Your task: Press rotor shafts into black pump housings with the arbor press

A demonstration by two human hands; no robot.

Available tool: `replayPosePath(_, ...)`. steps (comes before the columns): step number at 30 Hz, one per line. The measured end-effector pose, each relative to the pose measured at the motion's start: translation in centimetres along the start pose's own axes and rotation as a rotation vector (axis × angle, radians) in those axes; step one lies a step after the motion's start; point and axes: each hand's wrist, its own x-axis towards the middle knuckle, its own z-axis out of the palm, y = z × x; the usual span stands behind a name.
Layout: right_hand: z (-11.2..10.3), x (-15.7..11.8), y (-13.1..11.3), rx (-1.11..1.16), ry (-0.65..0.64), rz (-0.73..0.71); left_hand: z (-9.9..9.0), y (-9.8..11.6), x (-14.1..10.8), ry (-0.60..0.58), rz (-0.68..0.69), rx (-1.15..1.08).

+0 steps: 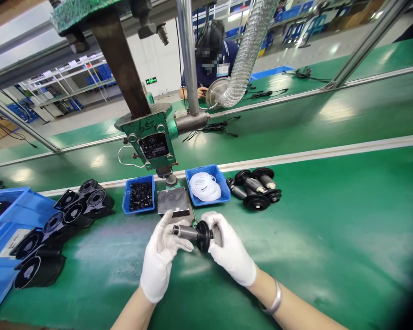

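Both hands wear white gloves. My right hand (225, 245) grips a black-and-grey shaft part with a disc (189, 233) at its disc end, thumb and fingers closed around it. The part lies nearly level, its narrow black tip pointing left. My left hand (163, 250) is beside the grey cylinder, thumb raised and fingers apart below it; whether they touch it I cannot tell. Just behind the hands is the metal block (173, 200) under a green press (151, 142). Similar shaft parts with discs (256, 201) lie in a heap at the right.
A blue tray of small black pieces (124, 201) and a blue tray of white rings (227, 195) flank the press block. Several black housings (74, 215) lie on the left beside a large blue bin (3, 256). Across the bench, a person (227, 52) sits near a silver duct (253, 50).
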Motion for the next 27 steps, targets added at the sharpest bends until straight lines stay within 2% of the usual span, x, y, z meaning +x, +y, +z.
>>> replayPosePath(4,0.1,0.1,-0.4,-0.011,0.005,-0.003,-0.8,-0.3,0.1,-0.048,0.053,0.123)
replayPosePath(8,0.3,-0.1,-0.6,-0.044,-0.007,0.020,-1.2,-0.8,-0.5,0.005,0.245,0.509)
replayPosePath(10,0.3,-0.4,-0.5,-0.056,-0.011,0.044,-0.9,-1.2,-1.2,-0.038,0.325,0.694)
replayPosePath(13,-0.4,-1.1,0.7,-0.090,-0.036,0.098,-0.8,-1.6,-1.5,-0.170,0.423,0.860)
replayPosePath(15,-1.2,-1.3,2.4,-0.118,-0.055,0.139,-2.0,-1.0,-1.0,-0.177,0.502,0.944)
replayPosePath(16,-1.6,-1.3,3.5,-0.121,-0.054,0.158,-3.1,-0.3,-0.8,-0.120,0.552,0.986)
replayPosePath(17,-2.0,-1.3,4.6,-0.106,-0.044,0.174,-4.8,0.8,-0.6,-0.007,0.609,1.039)
replayPosePath(18,-2.4,-1.3,5.7,-0.078,-0.030,0.187,-6.7,2.2,-0.7,0.159,0.669,1.106)
replayPosePath(19,-2.7,-1.2,6.6,-0.043,-0.018,0.198,-9.0,3.8,-1.2,0.376,0.701,1.194)
replayPosePath(20,-2.9,-1.2,7.4,-0.006,-0.005,0.207,-11.4,5.6,-2.0,0.640,0.717,1.309)
replayPosePath(21,-3.1,-1.2,8.0,0.025,0.005,0.218,-13.9,7.3,-3.0,0.904,0.660,1.432)
replayPosePath(22,-3.2,-1.2,8.4,0.046,0.013,0.229,-16.4,8.9,-4.2,1.139,0.497,1.567)
replayPosePath(23,-3.2,-1.2,8.8,0.057,0.022,0.239,-18.7,10.3,-5.6,1.302,0.286,1.706)
replayPosePath(24,-3.2,-1.2,9.0,0.062,0.031,0.250,-20.7,11.4,-6.9,1.348,0.061,1.859)
replayPosePath(25,-3.1,-1.2,9.2,0.062,0.034,0.262,-22.4,12.1,-8.1,1.311,-0.114,1.988)
replayPosePath(27,-2.9,-1.1,9.2,0.062,0.030,0.278,-24.4,12.9,-9.8,1.201,-0.233,2.084)
